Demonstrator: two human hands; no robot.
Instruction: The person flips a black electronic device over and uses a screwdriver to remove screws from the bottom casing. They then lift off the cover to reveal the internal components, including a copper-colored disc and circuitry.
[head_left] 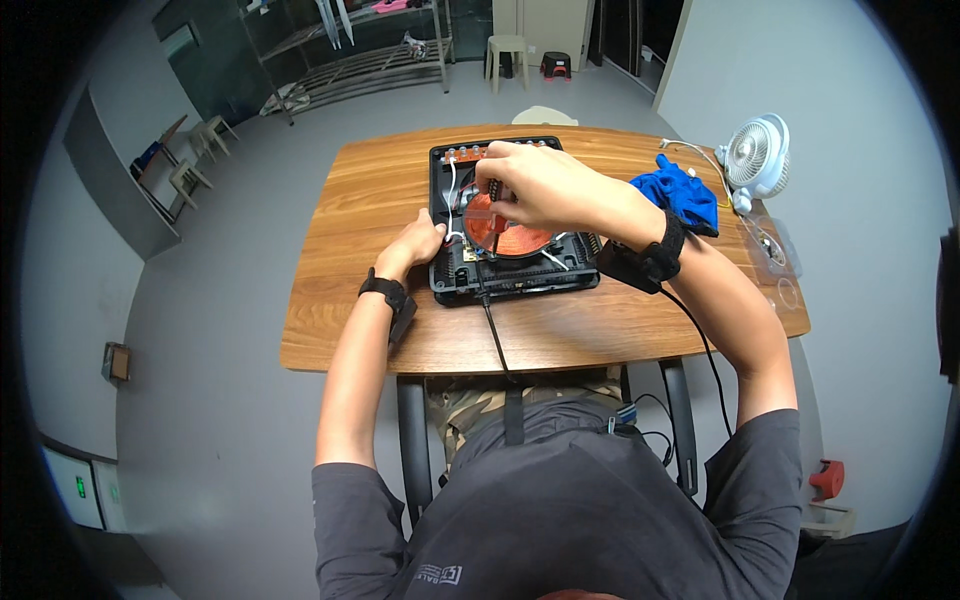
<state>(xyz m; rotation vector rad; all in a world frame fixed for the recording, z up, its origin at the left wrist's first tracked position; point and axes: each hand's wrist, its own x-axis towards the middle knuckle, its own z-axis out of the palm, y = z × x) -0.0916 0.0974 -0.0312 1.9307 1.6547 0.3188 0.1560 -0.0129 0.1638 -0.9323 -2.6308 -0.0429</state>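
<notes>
An opened induction cooker (515, 285) lies on the wooden table with its black housing uncovered. Inside it sits a round copper coil (530, 240), with thin white wires beside it. My left hand (418, 243) grips the housing's left edge, its thumb near the rim. Over the coil, my right hand (545, 185) is closed round a small dark hand tool (495, 190) held upright. The exact kind of this tool is hard to make out, and my fingers cover part of it. A reddish piece shows below the grip, against the coil.
A black cord (495, 335) runs from the cooker over the table's near edge. To the right lie a bunched blue cloth (682, 195) and a small white fan (757, 158). Clear plastic pieces (785, 255) sit by the right edge. A pale stool (545, 116) stands beyond the table.
</notes>
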